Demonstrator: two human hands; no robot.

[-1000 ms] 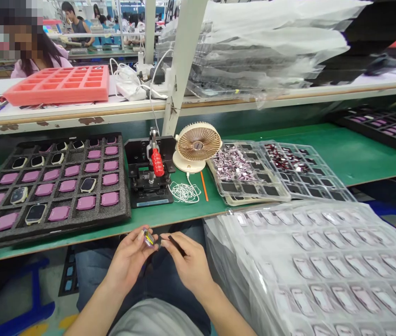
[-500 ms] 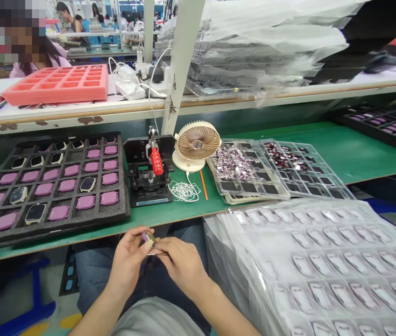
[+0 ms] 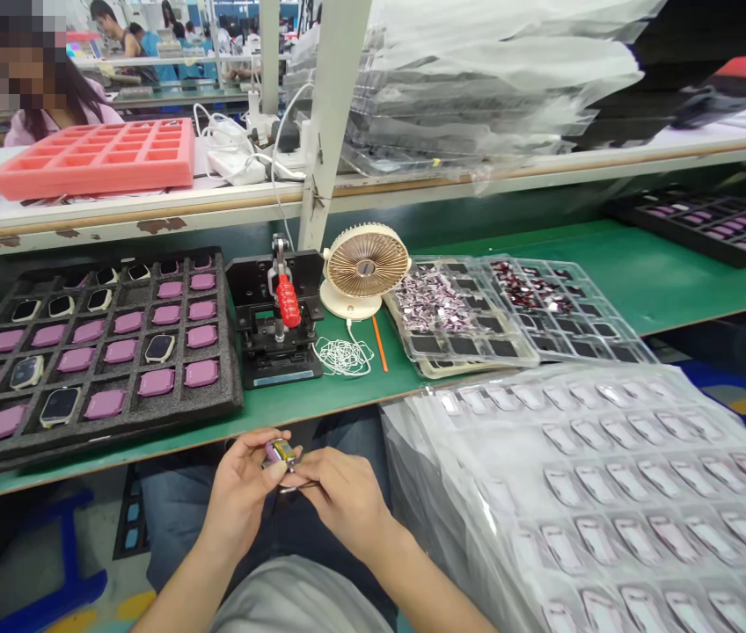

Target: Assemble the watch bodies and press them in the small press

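Observation:
My left hand (image 3: 239,482) is closed on a small purple watch case (image 3: 280,452), held between thumb and fingers above my lap. The case is tilted, and its inside shows yellowish and metallic parts. Close beside it, my right hand (image 3: 348,499) pinches a thin, dark-edged flat piece (image 3: 299,487), seen nearly edge-on, which looks like a watch screen. The fingertips of both hands nearly meet, hiding whether the piece and the case are joined.
A black foam tray (image 3: 233,387) of watches stands left on the green bench (image 3: 347,394). Behind are a red-handled clamp press (image 3: 287,301), a fan (image 3: 365,268), an orange stick (image 3: 379,343) and clear trays (image 3: 511,347). Plastic-covered trays (image 3: 531,519) lie at right.
The watch case has tipped so more of its inside faces me. The flat piece in my right hand sits slightly lower and shows more. The view has shifted a little.

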